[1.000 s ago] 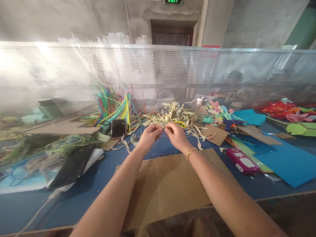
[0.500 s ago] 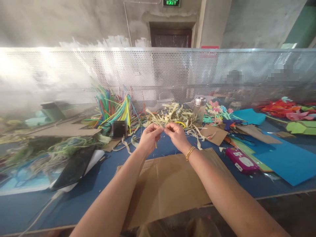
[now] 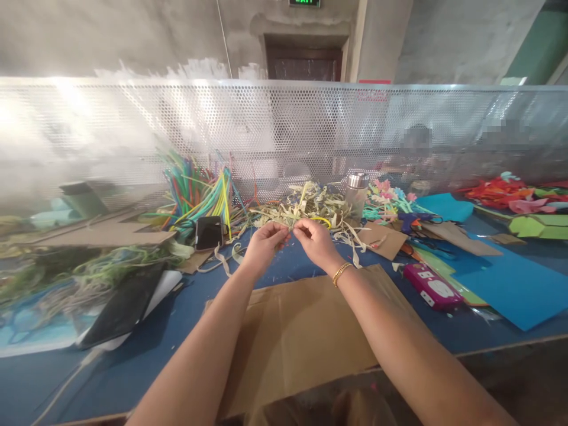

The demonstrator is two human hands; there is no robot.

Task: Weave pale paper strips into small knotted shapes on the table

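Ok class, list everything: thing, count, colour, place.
table: one, blue, foreground
strips: many, pale, centre
stems: many, multicoloured, centre-left
phone: one, black, before stems
bottle: one, clear, beside strips
flowers: several, pastel, beside bottle
cardboard: several, brown, left, front, right
sheets: two, blue, right
case: one, purple, right
pieces: many, red, far right
slab: one, black, left
fibres: many, greenish, left
screen: one, silver, behind table
sign: one, green, top
door: one, brown, behind screen
bracelet: one, gold, right wrist
left grip: one, bare, centre
right grip: one, bare, centre
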